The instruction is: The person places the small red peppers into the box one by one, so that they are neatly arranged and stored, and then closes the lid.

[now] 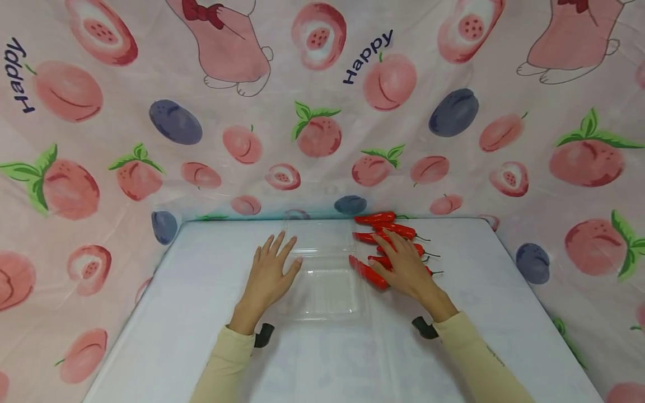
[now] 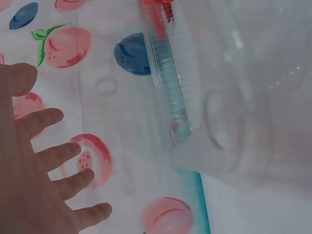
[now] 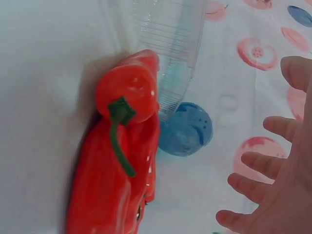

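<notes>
A clear plastic clamshell box (image 1: 322,288) lies opened out on the white table, its lid folded toward the back wall. Beside its left edge is my left hand (image 1: 269,274), fingers spread and straight, holding nothing. To the right of the box lies a loose pile of several red chili peppers (image 1: 370,274) with green stems. Over that pile my right hand (image 1: 405,268) hovers with fingers spread, covering some of the peppers. In the right wrist view one pepper (image 3: 129,92) leans near the box's clear wall (image 3: 170,48), and the hand is apart from it.
Behind the white table (image 1: 191,313) hangs a peach-patterned cloth (image 1: 272,123), which also runs down both sides. A dark wrist mount (image 1: 264,336) shows at the left cuff, and another dark mount (image 1: 425,328) at the right cuff.
</notes>
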A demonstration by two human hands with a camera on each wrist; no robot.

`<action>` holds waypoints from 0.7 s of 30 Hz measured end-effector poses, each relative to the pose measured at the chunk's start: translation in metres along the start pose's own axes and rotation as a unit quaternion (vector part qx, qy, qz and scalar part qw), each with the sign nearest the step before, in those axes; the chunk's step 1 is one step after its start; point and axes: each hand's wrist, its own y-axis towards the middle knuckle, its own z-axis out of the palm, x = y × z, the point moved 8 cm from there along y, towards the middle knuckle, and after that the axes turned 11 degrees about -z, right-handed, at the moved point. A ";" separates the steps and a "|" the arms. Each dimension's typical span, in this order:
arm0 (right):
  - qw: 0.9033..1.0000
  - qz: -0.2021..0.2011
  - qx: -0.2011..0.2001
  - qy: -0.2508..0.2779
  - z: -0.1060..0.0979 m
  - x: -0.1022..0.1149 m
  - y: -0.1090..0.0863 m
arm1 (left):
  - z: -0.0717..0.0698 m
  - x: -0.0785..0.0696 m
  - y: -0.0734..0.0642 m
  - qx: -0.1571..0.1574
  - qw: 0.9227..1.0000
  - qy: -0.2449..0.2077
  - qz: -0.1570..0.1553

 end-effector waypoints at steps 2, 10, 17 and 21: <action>1.000 0.000 -0.002 0.004 0.001 -0.001 -0.002 | -0.001 0.002 -0.002 -0.007 1.000 -0.013 0.005; 1.000 0.006 -0.006 0.018 0.006 -0.004 -0.010 | -0.001 0.011 -0.008 -0.022 0.999 -0.042 0.013; 1.000 0.015 -0.016 0.016 0.011 -0.009 -0.018 | 0.003 0.021 -0.013 -0.023 0.999 -0.040 0.007; 0.999 0.008 -0.035 0.019 0.012 -0.009 -0.022 | 0.006 0.027 -0.017 -0.015 0.999 -0.041 0.000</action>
